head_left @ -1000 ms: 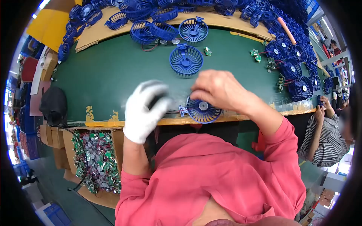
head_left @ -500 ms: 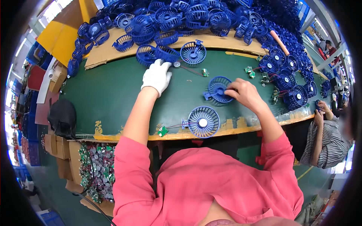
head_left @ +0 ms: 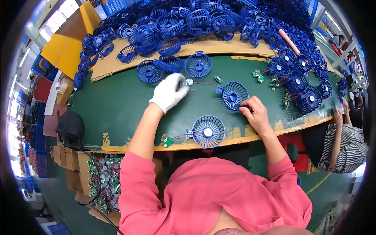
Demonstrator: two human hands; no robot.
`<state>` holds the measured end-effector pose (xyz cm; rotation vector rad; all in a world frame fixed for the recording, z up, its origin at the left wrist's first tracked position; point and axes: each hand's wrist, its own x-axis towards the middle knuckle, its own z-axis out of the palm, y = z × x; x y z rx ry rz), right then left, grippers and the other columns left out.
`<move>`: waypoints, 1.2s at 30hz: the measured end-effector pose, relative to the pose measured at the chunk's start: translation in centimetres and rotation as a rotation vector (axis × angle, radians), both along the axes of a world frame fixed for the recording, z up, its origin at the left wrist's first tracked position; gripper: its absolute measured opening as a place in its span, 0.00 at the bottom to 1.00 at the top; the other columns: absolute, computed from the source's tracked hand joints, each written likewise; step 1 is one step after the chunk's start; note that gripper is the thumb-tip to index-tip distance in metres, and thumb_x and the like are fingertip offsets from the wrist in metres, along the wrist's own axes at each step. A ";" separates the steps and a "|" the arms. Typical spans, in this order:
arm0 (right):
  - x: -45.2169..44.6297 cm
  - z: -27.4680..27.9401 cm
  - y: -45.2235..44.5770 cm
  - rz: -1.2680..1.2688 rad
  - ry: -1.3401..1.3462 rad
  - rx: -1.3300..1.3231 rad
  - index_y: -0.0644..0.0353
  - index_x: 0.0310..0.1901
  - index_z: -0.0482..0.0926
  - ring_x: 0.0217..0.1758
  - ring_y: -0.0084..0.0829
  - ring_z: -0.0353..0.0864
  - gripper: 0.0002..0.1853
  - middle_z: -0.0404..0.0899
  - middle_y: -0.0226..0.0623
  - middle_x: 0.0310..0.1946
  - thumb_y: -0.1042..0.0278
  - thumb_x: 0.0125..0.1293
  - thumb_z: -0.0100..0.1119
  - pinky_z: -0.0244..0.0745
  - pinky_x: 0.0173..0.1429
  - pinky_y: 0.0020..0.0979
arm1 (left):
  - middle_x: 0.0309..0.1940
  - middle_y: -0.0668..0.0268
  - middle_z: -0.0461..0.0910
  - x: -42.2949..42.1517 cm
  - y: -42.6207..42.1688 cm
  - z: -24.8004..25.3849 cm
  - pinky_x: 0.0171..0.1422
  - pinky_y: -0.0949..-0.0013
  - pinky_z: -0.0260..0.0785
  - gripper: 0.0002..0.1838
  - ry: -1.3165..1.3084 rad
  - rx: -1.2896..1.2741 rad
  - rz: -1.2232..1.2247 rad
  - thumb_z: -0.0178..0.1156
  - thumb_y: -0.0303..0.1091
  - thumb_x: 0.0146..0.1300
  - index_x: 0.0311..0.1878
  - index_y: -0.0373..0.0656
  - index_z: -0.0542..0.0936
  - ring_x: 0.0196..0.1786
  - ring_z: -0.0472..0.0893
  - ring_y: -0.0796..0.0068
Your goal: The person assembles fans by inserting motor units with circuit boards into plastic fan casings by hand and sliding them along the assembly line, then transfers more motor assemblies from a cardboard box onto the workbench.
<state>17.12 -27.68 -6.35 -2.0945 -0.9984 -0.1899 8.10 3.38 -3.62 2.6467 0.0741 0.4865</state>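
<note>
My left hand, in a white glove, has its fingers curled at a small round silver motor. Thin wires run from the motor to a little green circuit board. My bare right hand pinches the lower right rim of a blue fan cover, which is tilted with its slotted inside in view. Nearer my body lies another blue fan cover with a motor at its centre, wired to a green circuit board. Beyond my left hand are three more covers, including one upright blue cover.
A big heap of blue fan covers lies on cardboard at the back. Covers with motors are grouped at the right, near a pink rod. A black cap-like object sits at the left edge. A co-worker works at the right.
My left hand has come back and right from the far covers, and the motor with its board has shifted right. My right hand has moved to the cover's lower rim and turned it.
</note>
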 end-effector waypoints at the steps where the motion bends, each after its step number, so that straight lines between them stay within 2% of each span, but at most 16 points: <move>1: 0.1 -0.1 -0.1 0.005 0.022 0.010 0.62 0.35 0.79 0.27 0.26 0.71 0.04 0.72 0.34 0.29 0.73 0.58 0.62 0.67 0.33 0.26 | 0.37 0.62 0.78 0.0 -0.2 0.7 0.41 0.65 0.71 0.10 -0.130 -0.268 0.004 0.57 0.36 0.61 0.43 0.45 0.77 0.37 0.79 0.68; 2: 0.1 -0.2 -0.2 0.012 0.044 0.017 0.61 0.34 0.78 0.27 0.26 0.71 0.04 0.72 0.34 0.29 0.73 0.58 0.62 0.67 0.32 0.26 | 0.38 0.62 0.79 0.2 -0.1 1.7 0.38 0.70 0.69 0.09 -0.279 -0.294 0.024 0.54 0.33 0.63 0.44 0.41 0.76 0.34 0.77 0.73; 3: 0.0 -0.1 -0.2 0.011 0.044 0.015 0.61 0.34 0.78 0.27 0.26 0.71 0.04 0.72 0.34 0.29 0.73 0.58 0.62 0.67 0.32 0.26 | 0.32 0.63 0.78 -0.1 -0.1 3.4 0.35 0.70 0.70 0.11 -0.276 -0.768 0.037 0.57 0.34 0.60 0.43 0.39 0.74 0.32 0.78 0.74; 5: -0.1 0.0 -0.3 0.023 0.033 0.024 0.62 0.34 0.78 0.27 0.25 0.70 0.04 0.71 0.34 0.28 0.73 0.58 0.62 0.66 0.33 0.25 | 0.32 0.63 0.77 -0.2 0.9 5.6 0.34 0.72 0.68 0.15 -0.436 -1.355 -0.058 0.53 0.33 0.63 0.51 0.39 0.72 0.31 0.75 0.74; 7: -0.2 0.1 -0.3 0.039 0.079 0.053 0.62 0.34 0.78 0.28 0.25 0.70 0.03 0.71 0.33 0.28 0.74 0.59 0.61 0.65 0.33 0.25 | 0.34 0.62 0.76 -1.4 0.7 7.5 0.35 0.73 0.67 0.17 -0.661 -1.585 -0.213 0.50 0.33 0.66 0.58 0.42 0.69 0.31 0.73 0.75; 12: -0.8 1.6 -0.2 0.135 0.215 0.162 0.63 0.33 0.78 0.30 0.26 0.69 0.06 0.71 0.33 0.28 0.70 0.61 0.57 0.65 0.36 0.26 | 0.36 0.64 0.75 -5.4 -0.7 8.3 0.38 0.74 0.67 0.18 -0.742 -1.502 -0.193 0.53 0.35 0.69 0.59 0.40 0.68 0.33 0.73 0.77; 15: -3.6 4.1 0.7 0.361 0.272 0.138 0.62 0.33 0.78 0.32 0.29 0.70 0.09 0.71 0.34 0.28 0.65 0.58 0.60 0.66 0.39 0.28 | 0.37 0.65 0.76 -8.0 -1.0 6.6 0.39 0.75 0.68 0.21 -0.540 -1.164 0.128 0.60 0.37 0.65 0.55 0.36 0.71 0.34 0.73 0.80; 17: -4.9 4.7 1.8 0.461 0.099 0.079 0.60 0.33 0.78 0.36 0.38 0.71 0.13 0.71 0.37 0.30 0.60 0.53 0.65 0.68 0.41 0.33 | 0.36 0.67 0.76 -9.5 -1.3 5.4 0.40 0.76 0.68 0.23 -0.628 -0.925 0.211 0.67 0.41 0.59 0.51 0.34 0.74 0.33 0.73 0.81; 24: -5.0 2.8 3.0 0.519 -0.013 -0.028 0.58 0.38 0.80 0.33 0.35 0.69 0.18 0.68 0.34 0.25 0.53 0.52 0.68 0.66 0.37 0.34 | 0.34 0.62 0.76 -11.3 -2.8 3.9 0.40 0.77 0.68 0.20 -1.044 -0.181 0.393 0.69 0.39 0.56 0.45 0.37 0.75 0.31 0.72 0.80; 25: -4.7 2.7 2.8 0.522 0.047 0.003 0.58 0.40 0.81 0.32 0.34 0.69 0.19 0.68 0.34 0.24 0.53 0.53 0.68 0.65 0.36 0.34 | 0.34 0.62 0.76 -11.7 -3.3 3.9 0.40 0.77 0.68 0.20 -1.042 -0.185 0.395 0.69 0.39 0.56 0.45 0.37 0.75 0.31 0.72 0.80; 27: -4.8 3.7 2.5 0.512 0.051 -0.035 0.57 0.44 0.82 0.29 0.34 0.69 0.20 0.68 0.33 0.23 0.54 0.53 0.69 0.64 0.35 0.34 | 0.34 0.62 0.77 -13.1 -4.8 3.8 0.36 0.78 0.68 0.21 -0.861 -0.920 0.201 0.68 0.40 0.58 0.47 0.37 0.73 0.28 0.72 0.81; 28: -5.1 4.2 2.6 0.468 0.060 -0.015 0.57 0.46 0.81 0.28 0.33 0.68 0.21 0.69 0.33 0.23 0.54 0.53 0.69 0.63 0.34 0.34 | 0.32 0.62 0.77 -13.8 -5.5 3.9 0.34 0.78 0.69 0.27 -0.730 -1.012 0.275 0.69 0.45 0.57 0.50 0.37 0.72 0.27 0.75 0.80; 29: -5.5 4.6 2.8 0.423 0.068 0.006 0.57 0.47 0.81 0.27 0.33 0.68 0.23 0.70 0.33 0.24 0.53 0.53 0.68 0.63 0.33 0.34 | 0.32 0.62 0.77 -13.9 -6.2 4.3 0.34 0.78 0.69 0.27 -0.732 -1.015 0.276 0.69 0.45 0.57 0.50 0.37 0.72 0.27 0.75 0.80; 31: -6.5 5.5 3.7 0.442 -0.087 0.060 0.58 0.49 0.80 0.26 0.33 0.69 0.24 0.72 0.33 0.25 0.53 0.53 0.68 0.64 0.33 0.34 | 0.28 0.66 0.78 -13.8 -7.9 5.1 0.32 0.79 0.70 0.31 -0.352 -0.941 0.232 0.71 0.48 0.54 0.52 0.36 0.72 0.26 0.76 0.82; 35: -9.2 7.0 6.2 0.602 -0.318 0.181 0.59 0.53 0.78 0.32 0.34 0.76 0.28 0.77 0.34 0.32 0.54 0.52 0.69 0.72 0.37 0.32 | 0.22 0.70 0.77 -13.8 -10.8 4.0 0.31 0.80 0.70 0.38 -0.126 -0.932 0.078 0.75 0.47 0.48 0.57 0.34 0.70 0.25 0.75 0.85; 36: -9.4 6.7 6.5 0.601 -0.317 0.179 0.59 0.53 0.78 0.32 0.34 0.76 0.28 0.77 0.34 0.32 0.54 0.52 0.69 0.72 0.37 0.32 | 0.24 0.69 0.78 -13.6 -11.6 4.3 0.31 0.79 0.69 0.39 -0.102 -1.100 0.076 0.75 0.46 0.47 0.58 0.35 0.70 0.25 0.74 0.85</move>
